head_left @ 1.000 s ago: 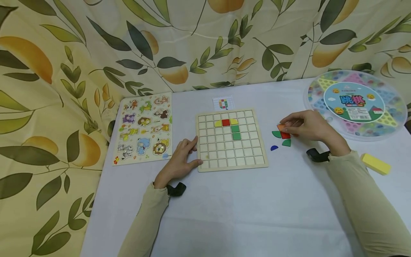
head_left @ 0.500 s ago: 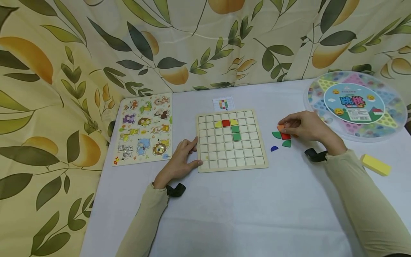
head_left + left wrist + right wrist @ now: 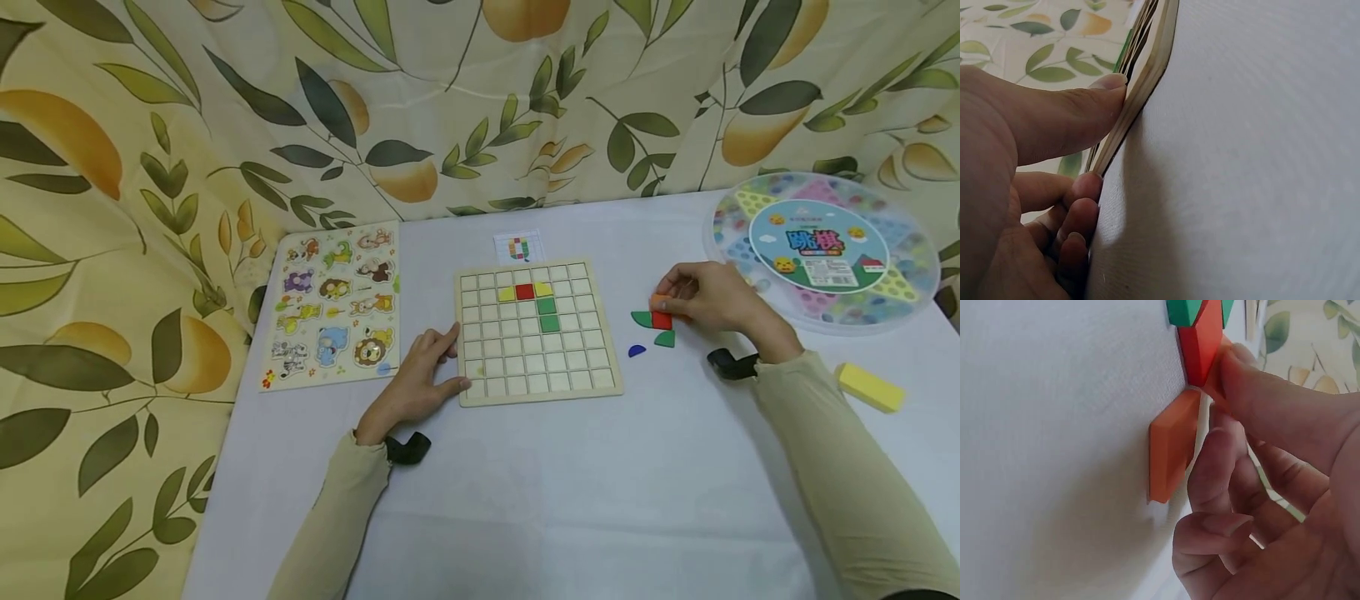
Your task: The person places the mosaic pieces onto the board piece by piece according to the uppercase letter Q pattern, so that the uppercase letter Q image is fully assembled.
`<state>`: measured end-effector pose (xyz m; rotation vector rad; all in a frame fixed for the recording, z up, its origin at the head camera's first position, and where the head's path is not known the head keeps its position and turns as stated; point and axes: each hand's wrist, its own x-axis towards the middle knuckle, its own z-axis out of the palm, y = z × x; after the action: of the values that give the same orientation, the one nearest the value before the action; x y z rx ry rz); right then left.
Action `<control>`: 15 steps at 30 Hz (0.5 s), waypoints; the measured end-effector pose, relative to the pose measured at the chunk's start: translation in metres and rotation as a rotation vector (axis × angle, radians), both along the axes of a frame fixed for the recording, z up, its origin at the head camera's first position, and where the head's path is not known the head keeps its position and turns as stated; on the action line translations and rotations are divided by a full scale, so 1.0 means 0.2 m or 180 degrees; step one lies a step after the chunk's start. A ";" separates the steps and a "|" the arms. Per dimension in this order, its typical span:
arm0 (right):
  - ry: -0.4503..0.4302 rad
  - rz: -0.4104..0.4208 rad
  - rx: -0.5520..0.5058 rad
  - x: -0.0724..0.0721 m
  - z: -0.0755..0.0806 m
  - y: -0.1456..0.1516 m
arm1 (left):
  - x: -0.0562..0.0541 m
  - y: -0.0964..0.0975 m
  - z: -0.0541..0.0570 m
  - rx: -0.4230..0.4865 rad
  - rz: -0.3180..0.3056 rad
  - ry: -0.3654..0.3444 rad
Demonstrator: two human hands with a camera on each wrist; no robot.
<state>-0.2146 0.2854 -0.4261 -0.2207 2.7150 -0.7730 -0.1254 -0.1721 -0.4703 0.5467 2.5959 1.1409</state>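
Observation:
My left hand (image 3: 422, 375) rests against the left side of a square wooden grid board (image 3: 540, 400). In the left wrist view, the thumb (image 3: 1072, 119) touches the board's edge (image 3: 1141, 87). Yellow, red (image 3: 524, 291) and green tiles (image 3: 548, 314) sit in its upper cells. To the board's right, my right hand (image 3: 708, 296) pinches an orange tile (image 3: 1215, 387) between thumb and finger. Beside it lie a red square tile (image 3: 662, 320) and two green quarter-round tiles (image 3: 664, 338). Another orange tile (image 3: 1172, 447), under the fingers, shows in the right wrist view. A blue half-round tile (image 3: 637, 351) lies nearer the board.
A small pattern card (image 3: 517, 247) lies behind the grid board. An animal puzzle board (image 3: 330, 304) is at the left. The right side has a round clear game box (image 3: 911, 287) and a yellow block (image 3: 870, 387). A patterned cloth (image 3: 525, 125) hangs behind the white table.
The head view has shifted slightly. Both hands keep about the same places, the left at the board's edge and the right with the orange tile.

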 end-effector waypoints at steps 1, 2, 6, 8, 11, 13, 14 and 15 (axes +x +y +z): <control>-0.0011 -0.0006 -0.0023 0.00 0.00 0.00 | 0.00 0.00 0.00 -0.0005 0.0001 -0.0016; -0.0017 -0.0010 -0.0050 0.00 0.00 0.00 | 0.00 0.00 0.00 -0.0001 0.0001 -0.0033; 0.0030 -0.0011 -0.0213 0.01 0.01 -0.02 | 0.00 0.00 0.00 -0.0014 0.0018 -0.0067; 0.0039 -0.0049 -0.0310 0.00 0.02 -0.04 | 0.00 0.01 0.00 -0.0026 0.0022 -0.0051; 0.0038 -0.0157 -0.0479 0.00 0.03 -0.08 | 0.00 0.01 0.00 -0.0026 0.0030 -0.0052; 0.0057 -0.0231 -0.0619 0.00 0.03 -0.11 | 0.00 0.00 0.00 -0.0038 0.0035 -0.0056; 0.0110 -0.0260 -0.0683 0.00 0.02 -0.12 | 0.00 0.00 0.00 -0.0037 0.0037 -0.0066; 0.0184 -0.0273 -0.0745 0.00 0.02 -0.14 | 0.00 0.00 0.00 -0.0034 0.0041 -0.0071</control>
<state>-0.2140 0.2575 -0.4224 -0.1816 2.6990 -1.1270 -0.1253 -0.1714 -0.4697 0.5125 2.5888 1.1300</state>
